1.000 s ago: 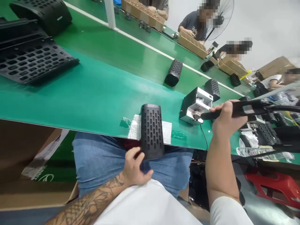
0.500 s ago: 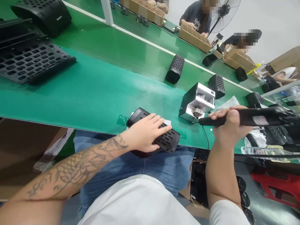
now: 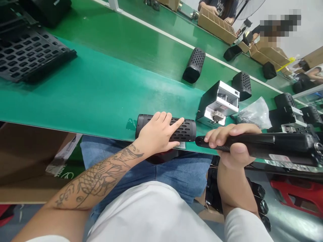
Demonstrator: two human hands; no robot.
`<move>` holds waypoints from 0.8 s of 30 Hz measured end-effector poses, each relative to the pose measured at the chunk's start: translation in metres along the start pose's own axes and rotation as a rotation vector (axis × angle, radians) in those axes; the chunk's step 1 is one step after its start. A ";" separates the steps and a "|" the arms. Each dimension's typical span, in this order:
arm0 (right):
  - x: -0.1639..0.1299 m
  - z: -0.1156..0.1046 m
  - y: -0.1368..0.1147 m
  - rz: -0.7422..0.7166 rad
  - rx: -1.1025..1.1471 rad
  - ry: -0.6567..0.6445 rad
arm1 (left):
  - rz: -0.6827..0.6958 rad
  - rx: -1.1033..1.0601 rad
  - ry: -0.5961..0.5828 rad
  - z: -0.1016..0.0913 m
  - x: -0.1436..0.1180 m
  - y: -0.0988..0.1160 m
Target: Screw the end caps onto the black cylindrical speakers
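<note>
A black perforated speaker shell (image 3: 185, 130) lies sideways along the near edge of the green table (image 3: 101, 97). My left hand (image 3: 157, 134) presses down on its left half, fingers spread over the slots. My right hand (image 3: 230, 144) grips a black electric screwdriver (image 3: 267, 148) held level, its tip right at the shell's right end. A small white and black screw feeder (image 3: 218, 104) stands just behind the two.
Black slotted trays (image 3: 30, 53) are stacked at the far left. More black speaker shells (image 3: 194, 65) ride on the belt beyond. A crumpled plastic bag (image 3: 252, 112) lies right of the feeder. Other people work at cardboard boxes (image 3: 215, 25) across the belt.
My left hand turned the shell from pointing away to lying sideways on the table edge. My right hand brought the screwdriver from the feeder down to the shell's right end.
</note>
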State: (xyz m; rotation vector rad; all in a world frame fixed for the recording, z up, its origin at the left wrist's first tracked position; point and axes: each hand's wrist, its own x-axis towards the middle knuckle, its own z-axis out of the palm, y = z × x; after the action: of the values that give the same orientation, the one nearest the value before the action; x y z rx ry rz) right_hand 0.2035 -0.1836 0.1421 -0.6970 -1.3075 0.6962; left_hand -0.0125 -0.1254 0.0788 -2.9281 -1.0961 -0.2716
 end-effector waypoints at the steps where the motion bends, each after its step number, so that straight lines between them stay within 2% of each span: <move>1: -0.001 0.002 0.001 0.022 -0.005 -0.012 | 0.000 -0.010 0.002 0.000 0.000 0.000; 11: -0.005 0.000 0.005 0.096 0.007 -0.172 | -0.001 -0.015 -0.019 0.000 0.001 0.001; 19: -0.005 0.002 0.009 0.065 0.003 -0.206 | -0.007 -0.022 -0.015 0.001 0.002 0.000; 24: -0.006 0.003 0.009 0.121 0.000 -0.212 | -0.021 -0.032 -0.015 0.002 0.002 0.001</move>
State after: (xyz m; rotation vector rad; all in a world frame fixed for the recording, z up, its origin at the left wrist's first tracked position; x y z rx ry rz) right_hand 0.1995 -0.1829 0.1315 -0.7220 -1.4668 0.8872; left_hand -0.0100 -0.1252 0.0774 -2.9530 -1.1351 -0.2708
